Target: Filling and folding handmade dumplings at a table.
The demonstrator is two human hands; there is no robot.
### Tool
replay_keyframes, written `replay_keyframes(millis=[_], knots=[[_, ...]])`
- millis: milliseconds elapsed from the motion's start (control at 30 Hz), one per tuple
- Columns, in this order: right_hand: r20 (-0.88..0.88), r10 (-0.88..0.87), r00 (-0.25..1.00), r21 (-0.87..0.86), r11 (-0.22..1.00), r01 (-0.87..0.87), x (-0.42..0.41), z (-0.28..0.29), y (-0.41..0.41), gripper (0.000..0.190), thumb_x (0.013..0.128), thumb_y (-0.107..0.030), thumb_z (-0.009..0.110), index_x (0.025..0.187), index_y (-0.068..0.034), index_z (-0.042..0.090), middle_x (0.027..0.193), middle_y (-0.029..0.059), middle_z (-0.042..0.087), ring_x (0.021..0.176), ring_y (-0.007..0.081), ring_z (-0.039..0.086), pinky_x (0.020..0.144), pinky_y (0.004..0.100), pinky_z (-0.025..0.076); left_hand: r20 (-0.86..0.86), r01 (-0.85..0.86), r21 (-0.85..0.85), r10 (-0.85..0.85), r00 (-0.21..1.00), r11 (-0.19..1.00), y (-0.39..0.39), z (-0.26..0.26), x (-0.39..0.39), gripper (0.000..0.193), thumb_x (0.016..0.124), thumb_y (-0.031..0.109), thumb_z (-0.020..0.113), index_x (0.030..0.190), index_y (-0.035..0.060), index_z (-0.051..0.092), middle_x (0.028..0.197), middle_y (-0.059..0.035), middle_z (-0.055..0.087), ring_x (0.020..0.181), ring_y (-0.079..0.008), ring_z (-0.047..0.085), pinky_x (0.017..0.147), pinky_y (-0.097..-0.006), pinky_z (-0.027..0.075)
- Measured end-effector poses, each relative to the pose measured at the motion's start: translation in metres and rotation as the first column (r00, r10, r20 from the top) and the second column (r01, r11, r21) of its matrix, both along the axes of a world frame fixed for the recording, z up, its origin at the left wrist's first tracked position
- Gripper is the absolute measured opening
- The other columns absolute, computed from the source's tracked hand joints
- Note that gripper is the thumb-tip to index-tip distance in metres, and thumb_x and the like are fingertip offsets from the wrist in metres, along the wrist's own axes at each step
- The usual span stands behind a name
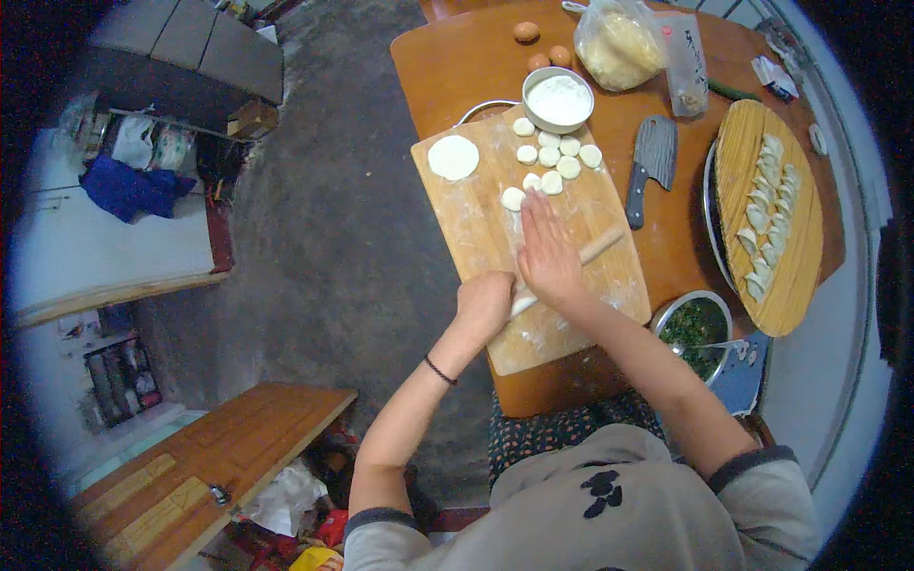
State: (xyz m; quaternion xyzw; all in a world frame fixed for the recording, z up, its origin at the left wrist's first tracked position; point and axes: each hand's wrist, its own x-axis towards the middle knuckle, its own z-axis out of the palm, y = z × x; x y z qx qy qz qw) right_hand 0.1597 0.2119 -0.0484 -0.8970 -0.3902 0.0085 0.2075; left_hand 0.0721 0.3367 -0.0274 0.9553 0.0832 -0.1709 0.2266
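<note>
My right hand lies over a wooden rolling pin, palm down with its fingers stretched out toward the small dough rounds. Beside it my left hand is curled at the pin's near end; what its fingers hold is hidden. A white piece of dough shows partly between the hands. Both hands work over a floured wooden board. Several small flattened dough rounds sit on its far right part, one by my right fingertips. A rolled-out dough wrapper lies flat at the board's far left corner.
A bowl of flour stands at the board's far edge. Right of the board are a cleaver, a metal bowl of green filling and a round wooden lid bearing folded dumplings. Eggs and bagged dough lie farther back.
</note>
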Motion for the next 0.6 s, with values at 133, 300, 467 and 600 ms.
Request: replay_keyframes(millis=[133,300,467,600], knots=[[-0.146,0.059,0.987,-0.045,0.997,-0.066,-0.032,0.01,-0.04,0.069,0.081,-0.024,0.057,0.136,0.009,0.031,0.145,0.0241,0.028,0.136,0.0374,0.024,0.112,0.0461,0.018,0.073,-0.061,-0.256,0.083,0.994,0.965,0.012,-0.009,-0.019,0.014,0.083,0.014,0.061,0.091,0.0038,0.066,0.074,-0.0135,0.065,0.068,-0.0277,0.064,0.063,-0.0367,0.051],[-0.18,-0.013,0.984,-0.116,0.993,-0.008,-0.066,-0.006,-0.088,0.075,0.079,-0.026,0.062,0.137,0.007,0.028,0.146,0.0221,0.026,0.136,0.0366,0.024,0.111,0.0495,0.018,-0.122,-0.385,-0.647,0.409,0.904,0.658,0.039,-0.003,0.006,0.021,0.089,0.016,0.058,0.102,0.0005,0.066,0.084,-0.0028,0.067,0.074,-0.0093,0.058,0.067,-0.0283,0.049],[-0.207,-0.02,0.978,-0.09,0.996,0.001,-0.058,0.002,-0.072,0.072,0.08,-0.025,0.062,0.136,0.007,0.03,0.146,0.0219,0.027,0.137,0.035,0.024,0.111,0.0479,0.018,0.388,-0.43,-0.372,0.559,0.733,0.822,0.088,0.0,0.061,0.038,0.08,0.006,0.065,0.115,-0.0022,0.055,0.092,-0.009,0.06,0.086,-0.0203,0.058,0.074,-0.0333,0.049],[-0.205,-0.023,0.979,-0.055,0.998,0.012,-0.052,0.002,-0.073,0.066,0.081,-0.023,0.06,0.134,0.007,0.035,0.144,0.0225,0.029,0.135,0.0344,0.027,0.111,0.0471,0.019,0.575,-0.31,-0.09,0.304,0.76,0.947,0.056,-0.005,0.074,0.03,0.075,0.002,0.063,0.105,-0.0001,0.06,0.099,-0.016,0.056,0.098,-0.0322,0.053,0.084,-0.0416,0.045]])
